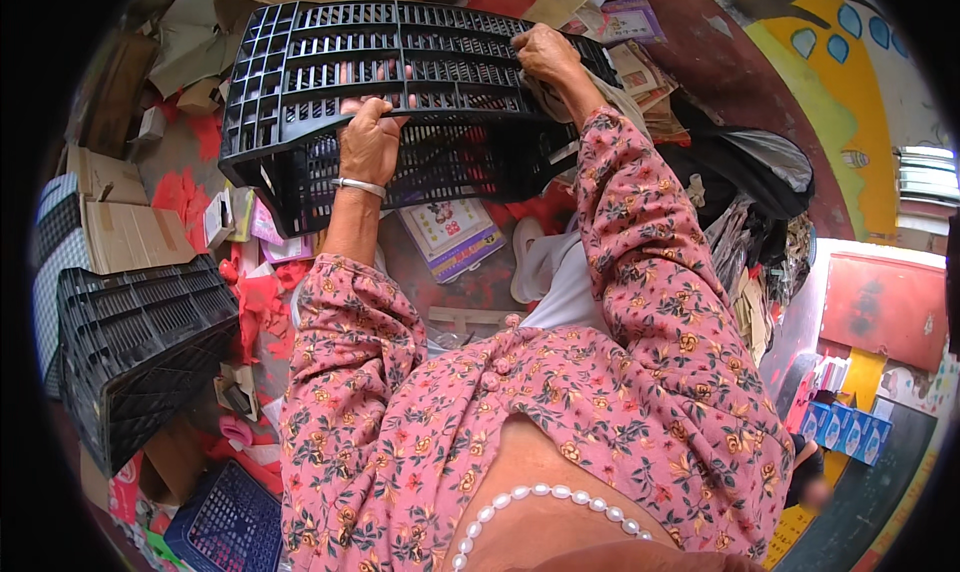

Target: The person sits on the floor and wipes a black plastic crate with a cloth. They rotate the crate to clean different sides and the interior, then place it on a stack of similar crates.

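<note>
A cluttered scrap-sorting yard: flattened cardboard, stacked black plastic crates and paper litter cover the ground

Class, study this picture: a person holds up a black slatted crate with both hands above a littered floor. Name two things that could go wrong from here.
1. The left hand grips the black crate through its slats, so fingers might get pinched if the crate twists.
2. The right hand holds only the far rim; that grip could slip, tipping the crate onto the booklet and cardboard scraps below.
</note>
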